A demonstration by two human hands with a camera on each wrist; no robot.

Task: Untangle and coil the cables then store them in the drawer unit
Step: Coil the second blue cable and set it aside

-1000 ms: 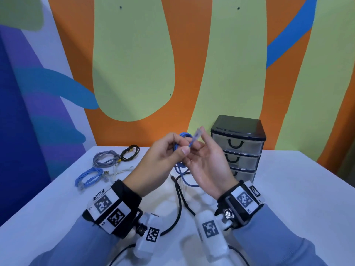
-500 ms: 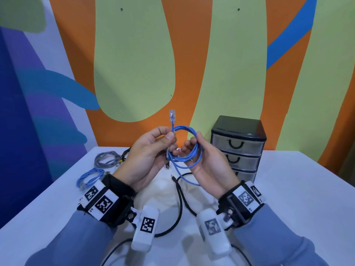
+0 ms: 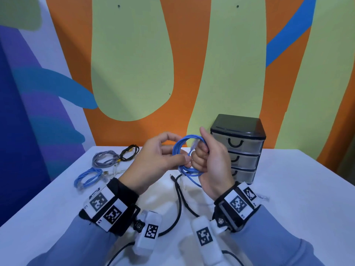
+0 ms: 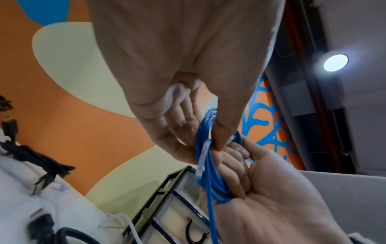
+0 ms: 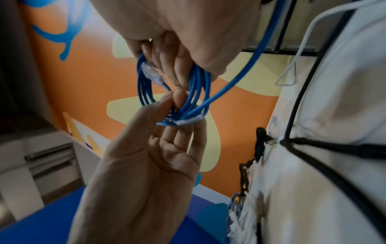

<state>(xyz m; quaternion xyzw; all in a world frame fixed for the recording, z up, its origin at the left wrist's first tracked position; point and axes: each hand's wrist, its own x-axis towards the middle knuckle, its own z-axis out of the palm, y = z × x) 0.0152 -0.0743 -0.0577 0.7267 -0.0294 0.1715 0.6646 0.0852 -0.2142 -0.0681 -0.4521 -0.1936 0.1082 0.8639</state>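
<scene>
A blue network cable [image 3: 181,148] is wound into a small coil held up above the table between both hands. My right hand [image 3: 209,160] has its fingers curled through the coil [image 4: 211,180], and a clear plug [image 5: 151,73] lies against them. My left hand [image 3: 163,158] pinches the bundled strands [image 5: 183,113] at the coil's lower left with thumb and fingertips. One loose blue end hangs down toward the table. The black-topped drawer unit [image 3: 240,148] stands just behind my right hand, its three drawers closed.
On the white table [image 3: 297,198] a long black cable [image 3: 179,200] runs between my forearms. At the back left lie coiled cables: a grey one [image 3: 104,158], a black one [image 3: 130,151], a light blue one [image 3: 88,177] and a thin white one [image 3: 117,170]. A painted wall stands behind.
The plug end that stuck up from my left hand has been brought round onto the coil. My left hand now pinches the bundle lower down, and my right hand has curled tighter through it.
</scene>
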